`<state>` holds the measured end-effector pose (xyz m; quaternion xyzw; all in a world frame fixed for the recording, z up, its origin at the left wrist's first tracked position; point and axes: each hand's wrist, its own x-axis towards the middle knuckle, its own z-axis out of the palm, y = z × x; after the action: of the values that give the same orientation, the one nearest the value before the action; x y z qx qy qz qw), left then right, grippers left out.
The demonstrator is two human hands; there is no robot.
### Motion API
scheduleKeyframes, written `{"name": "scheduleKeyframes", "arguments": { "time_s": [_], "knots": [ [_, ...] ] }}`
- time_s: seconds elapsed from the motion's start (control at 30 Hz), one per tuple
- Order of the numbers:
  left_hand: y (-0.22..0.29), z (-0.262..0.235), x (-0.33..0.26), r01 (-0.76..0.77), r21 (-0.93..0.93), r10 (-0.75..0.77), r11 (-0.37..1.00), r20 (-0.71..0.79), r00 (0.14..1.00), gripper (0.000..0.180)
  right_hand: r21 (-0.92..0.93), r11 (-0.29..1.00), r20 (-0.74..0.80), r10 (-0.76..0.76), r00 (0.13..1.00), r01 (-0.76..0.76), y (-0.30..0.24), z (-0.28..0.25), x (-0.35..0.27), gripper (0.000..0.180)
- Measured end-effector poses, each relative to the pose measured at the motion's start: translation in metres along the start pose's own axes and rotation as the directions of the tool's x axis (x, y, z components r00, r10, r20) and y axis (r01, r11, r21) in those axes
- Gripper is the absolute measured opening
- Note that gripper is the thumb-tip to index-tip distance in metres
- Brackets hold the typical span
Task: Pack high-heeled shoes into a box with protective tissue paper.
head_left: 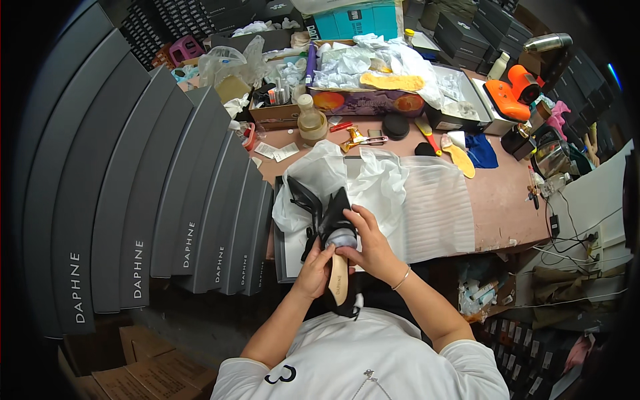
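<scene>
Cluttered table (507, 213), black shoe (340, 268) between fingers (362, 223)

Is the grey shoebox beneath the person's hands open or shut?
Open: no lid covers the grey box, and its pale inside shows beside crumpled tissue paper, below the held black shoe.

Two black shoes (334, 208), one bracelet (402, 278)

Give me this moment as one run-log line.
left hand: holding black shoe | right hand: on same shoe, nearer toe | shoe toe: away from wearer | second shoe: against white tissue
</scene>
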<state>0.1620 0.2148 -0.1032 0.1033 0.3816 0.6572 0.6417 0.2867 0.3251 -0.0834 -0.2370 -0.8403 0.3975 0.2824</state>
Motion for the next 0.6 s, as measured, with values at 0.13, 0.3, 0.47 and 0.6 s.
{"name": "scheduleKeyframes", "arguments": {
  "time_s": [0.13,0.3,0.47,0.6],
  "knots": [
    [-0.006,-0.01,-0.002,0.064,0.18,-0.07,0.982,0.032,0.997,0.037,0.171,0.985,0.071,0.006,0.997,-0.018,0.002,-0.007,0.002,0.087],
    [-0.03,-0.003,-0.011,0.182,0.186,-0.187,0.966,0.008,0.982,0.049,0.041,0.995,0.088,0.091,0.992,-0.095,0.008,0.0,0.001,0.082],
    [-0.009,0.01,-0.009,0.15,0.203,-0.164,0.968,0.055,0.985,0.035,0.183,0.968,0.153,0.146,0.977,-0.173,0.0,-0.016,0.009,0.082],
    [-0.01,0.0,0.009,0.168,0.162,-0.203,0.973,0.235,0.951,0.031,0.019,0.998,-0.066,0.059,0.996,-0.058,0.012,-0.008,0.016,0.069]
  ]
}}
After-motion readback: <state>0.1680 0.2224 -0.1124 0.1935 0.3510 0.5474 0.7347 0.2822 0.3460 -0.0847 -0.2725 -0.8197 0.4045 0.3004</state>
